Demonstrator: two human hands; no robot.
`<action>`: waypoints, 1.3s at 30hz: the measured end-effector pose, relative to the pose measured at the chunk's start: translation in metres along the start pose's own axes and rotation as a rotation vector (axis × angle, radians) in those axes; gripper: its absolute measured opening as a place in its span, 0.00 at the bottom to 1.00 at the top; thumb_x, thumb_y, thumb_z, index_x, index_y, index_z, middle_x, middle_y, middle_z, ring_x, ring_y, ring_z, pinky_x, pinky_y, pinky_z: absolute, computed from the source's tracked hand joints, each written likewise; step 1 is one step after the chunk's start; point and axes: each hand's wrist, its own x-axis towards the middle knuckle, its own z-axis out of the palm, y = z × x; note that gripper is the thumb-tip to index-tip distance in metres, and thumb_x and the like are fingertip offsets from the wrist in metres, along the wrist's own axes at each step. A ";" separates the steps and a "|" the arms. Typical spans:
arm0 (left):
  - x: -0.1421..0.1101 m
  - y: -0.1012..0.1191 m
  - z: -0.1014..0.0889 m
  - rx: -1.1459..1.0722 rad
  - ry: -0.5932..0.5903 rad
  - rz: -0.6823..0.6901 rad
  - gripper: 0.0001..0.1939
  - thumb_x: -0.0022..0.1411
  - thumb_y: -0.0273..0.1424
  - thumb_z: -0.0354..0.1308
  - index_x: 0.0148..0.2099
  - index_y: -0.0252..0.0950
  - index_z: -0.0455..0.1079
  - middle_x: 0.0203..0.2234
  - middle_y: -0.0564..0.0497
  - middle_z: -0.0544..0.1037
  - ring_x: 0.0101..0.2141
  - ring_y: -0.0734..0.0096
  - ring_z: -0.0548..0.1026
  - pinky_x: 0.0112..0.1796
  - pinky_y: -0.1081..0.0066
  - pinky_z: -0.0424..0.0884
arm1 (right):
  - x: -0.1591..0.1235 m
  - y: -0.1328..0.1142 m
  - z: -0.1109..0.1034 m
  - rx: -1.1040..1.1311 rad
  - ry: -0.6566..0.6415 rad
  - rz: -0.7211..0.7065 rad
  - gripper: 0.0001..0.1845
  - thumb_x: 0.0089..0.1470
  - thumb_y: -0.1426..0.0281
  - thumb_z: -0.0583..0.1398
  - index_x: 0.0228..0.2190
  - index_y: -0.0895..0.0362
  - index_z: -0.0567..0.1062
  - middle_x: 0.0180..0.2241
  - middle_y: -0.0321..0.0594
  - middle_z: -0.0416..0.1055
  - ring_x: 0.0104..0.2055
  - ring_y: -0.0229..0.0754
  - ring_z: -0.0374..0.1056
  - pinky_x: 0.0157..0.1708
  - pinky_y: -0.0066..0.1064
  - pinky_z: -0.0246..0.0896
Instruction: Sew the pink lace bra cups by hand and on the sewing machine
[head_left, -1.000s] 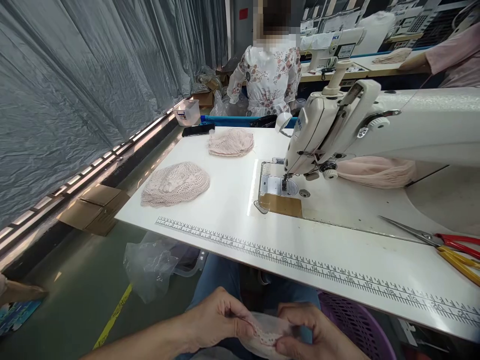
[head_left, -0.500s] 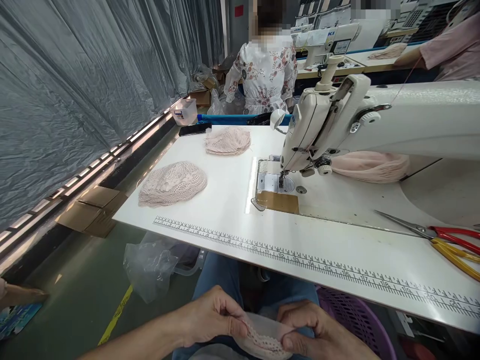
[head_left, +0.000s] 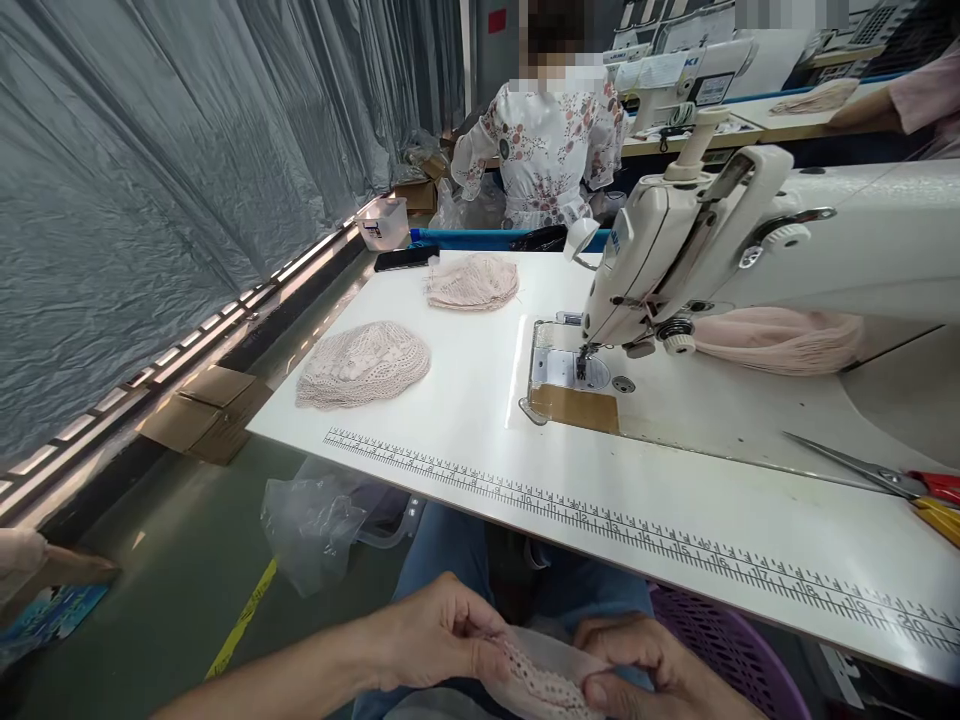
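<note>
Low over my lap, in front of the table edge, my left hand [head_left: 442, 640] pinches one end of a pale pink lace piece [head_left: 544, 672] with a sheer band along it. The other end is between the thumb and fingers of my right hand [head_left: 645, 665]. The lace stretches between both hands, its eyelet edge facing up. On the table beyond lie a stack of lace pieces [head_left: 364, 365] and a second lace stack [head_left: 472, 282]. The sewing machine [head_left: 637, 260] stands to the right, its needle area over the metal plate.
Scissors [head_left: 862, 468] with red and yellow handles lie at the table's right. Pink fabric [head_left: 780, 340] sits behind the machine head. A ruler scale [head_left: 600, 517] runs along the front edge. A purple basket [head_left: 731, 650] stands below. Across the table is a person in a floral top [head_left: 544, 150].
The view has swung slightly left, so the table and machine appear further right. Both hands keep their hold on the lace, with only a slight shift.
</note>
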 end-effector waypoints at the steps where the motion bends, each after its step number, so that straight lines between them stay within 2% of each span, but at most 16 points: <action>1: 0.001 -0.002 0.000 -0.018 0.022 -0.010 0.24 0.44 0.47 0.69 0.33 0.30 0.78 0.19 0.56 0.68 0.24 0.81 0.61 0.29 0.78 0.58 | 0.000 0.003 0.000 -0.091 0.037 -0.020 0.21 0.59 0.54 0.56 0.25 0.55 0.78 0.27 0.38 0.74 0.32 0.44 0.71 0.33 0.30 0.67; 4: 0.009 -0.013 0.001 -0.199 0.223 -0.007 0.24 0.41 0.45 0.72 0.30 0.27 0.75 0.20 0.54 0.71 0.23 0.79 0.64 0.27 0.78 0.58 | 0.003 0.016 0.012 -0.567 0.348 -0.166 0.18 0.61 0.58 0.54 0.38 0.55 0.78 0.37 0.44 0.78 0.39 0.49 0.74 0.38 0.34 0.70; 6: 0.020 -0.024 0.003 -0.373 0.383 0.028 0.23 0.39 0.43 0.73 0.29 0.29 0.72 0.21 0.53 0.72 0.24 0.76 0.67 0.28 0.76 0.60 | 0.010 0.028 0.031 -0.939 0.534 -0.322 0.20 0.59 0.59 0.56 0.49 0.57 0.73 0.45 0.48 0.76 0.44 0.54 0.73 0.40 0.39 0.71; 9: 0.043 -0.038 0.009 -0.546 0.496 0.076 0.21 0.44 0.41 0.71 0.36 0.33 0.70 0.25 0.53 0.75 0.29 0.71 0.73 0.34 0.72 0.67 | 0.031 0.049 0.071 -1.186 0.569 -0.467 0.28 0.56 0.62 0.58 0.55 0.62 0.67 0.48 0.51 0.74 0.42 0.56 0.74 0.31 0.37 0.72; 11: 0.057 -0.041 0.014 -0.616 0.532 0.115 0.18 0.49 0.37 0.67 0.40 0.35 0.69 0.29 0.51 0.76 0.34 0.68 0.75 0.39 0.71 0.68 | 0.048 0.063 0.093 -1.090 0.686 -0.443 0.25 0.56 0.68 0.57 0.54 0.64 0.68 0.48 0.57 0.73 0.45 0.61 0.72 0.36 0.44 0.72; 12: 0.062 -0.041 0.017 -0.640 0.539 0.138 0.16 0.50 0.35 0.65 0.40 0.36 0.68 0.31 0.50 0.77 0.37 0.68 0.75 0.42 0.71 0.68 | 0.056 0.068 0.099 -0.953 0.724 -0.378 0.24 0.56 0.70 0.57 0.53 0.65 0.68 0.50 0.60 0.71 0.48 0.65 0.70 0.41 0.50 0.69; 14: 0.065 -0.037 0.019 -0.685 0.529 0.185 0.13 0.50 0.31 0.63 0.40 0.36 0.67 0.35 0.48 0.77 0.41 0.66 0.75 0.45 0.70 0.67 | 0.064 0.072 0.099 -0.845 0.711 -0.352 0.20 0.58 0.74 0.53 0.52 0.63 0.69 0.49 0.61 0.72 0.48 0.64 0.70 0.43 0.52 0.68; 18: 0.045 -0.028 0.012 -0.667 0.352 0.152 0.23 0.48 0.29 0.64 0.47 0.33 0.66 0.39 0.43 0.77 0.45 0.60 0.75 0.49 0.65 0.66 | 0.055 0.056 0.069 -0.606 0.493 -0.369 0.17 0.61 0.74 0.51 0.47 0.54 0.74 0.45 0.46 0.76 0.45 0.50 0.73 0.44 0.36 0.69; 20: 0.030 -0.027 0.003 -0.551 0.280 0.068 0.32 0.50 0.34 0.66 0.55 0.32 0.61 0.41 0.41 0.76 0.46 0.57 0.74 0.51 0.61 0.64 | 0.044 0.043 0.051 -0.434 0.385 -0.334 0.13 0.62 0.70 0.52 0.41 0.52 0.77 0.39 0.40 0.78 0.39 0.44 0.75 0.39 0.28 0.70; 22: 0.017 -0.027 -0.005 -0.275 0.316 0.042 0.35 0.53 0.41 0.64 0.58 0.33 0.57 0.44 0.40 0.74 0.48 0.56 0.72 0.52 0.60 0.62 | 0.034 0.032 0.038 -0.229 0.347 -0.240 0.13 0.62 0.64 0.54 0.35 0.53 0.78 0.32 0.38 0.78 0.34 0.42 0.75 0.35 0.25 0.69; 25: 0.008 -0.024 -0.013 0.186 0.438 0.191 0.30 0.57 0.43 0.60 0.57 0.35 0.61 0.49 0.40 0.70 0.53 0.56 0.66 0.53 0.62 0.59 | 0.025 0.024 0.028 0.025 0.344 -0.107 0.16 0.59 0.57 0.58 0.30 0.55 0.79 0.28 0.38 0.77 0.31 0.43 0.73 0.30 0.26 0.67; 28: 0.008 -0.015 -0.011 0.358 0.317 0.303 0.30 0.54 0.39 0.62 0.57 0.37 0.63 0.54 0.43 0.66 0.55 0.56 0.63 0.55 0.64 0.57 | 0.020 0.021 0.026 0.174 0.329 -0.039 0.15 0.55 0.56 0.61 0.31 0.55 0.79 0.27 0.37 0.75 0.29 0.41 0.70 0.28 0.26 0.64; 30: 0.011 -0.008 -0.008 0.358 0.250 0.260 0.28 0.51 0.40 0.65 0.53 0.37 0.68 0.50 0.45 0.70 0.52 0.55 0.65 0.52 0.64 0.61 | 0.017 0.019 0.026 0.255 0.318 -0.010 0.14 0.54 0.56 0.63 0.31 0.55 0.79 0.27 0.37 0.74 0.29 0.40 0.68 0.29 0.26 0.62; 33: 0.016 -0.004 -0.004 0.367 0.315 0.180 0.20 0.49 0.42 0.66 0.40 0.34 0.74 0.37 0.48 0.74 0.43 0.58 0.69 0.45 0.67 0.65 | 0.014 0.016 0.026 0.340 0.295 0.015 0.14 0.53 0.57 0.64 0.30 0.56 0.78 0.26 0.36 0.72 0.29 0.38 0.65 0.30 0.27 0.60; 35: 0.017 -0.004 -0.003 0.365 0.325 0.186 0.17 0.48 0.42 0.67 0.34 0.33 0.74 0.31 0.50 0.74 0.38 0.62 0.69 0.41 0.70 0.65 | 0.013 0.014 0.027 0.388 0.280 0.017 0.16 0.51 0.55 0.65 0.29 0.57 0.78 0.25 0.35 0.70 0.27 0.37 0.63 0.29 0.27 0.59; 39: 0.017 -0.002 -0.001 0.276 0.266 0.204 0.16 0.48 0.41 0.67 0.30 0.31 0.74 0.25 0.52 0.71 0.30 0.70 0.68 0.33 0.74 0.64 | 0.016 0.012 0.031 0.449 0.284 -0.006 0.18 0.47 0.54 0.66 0.29 0.57 0.77 0.25 0.35 0.68 0.28 0.37 0.62 0.29 0.27 0.57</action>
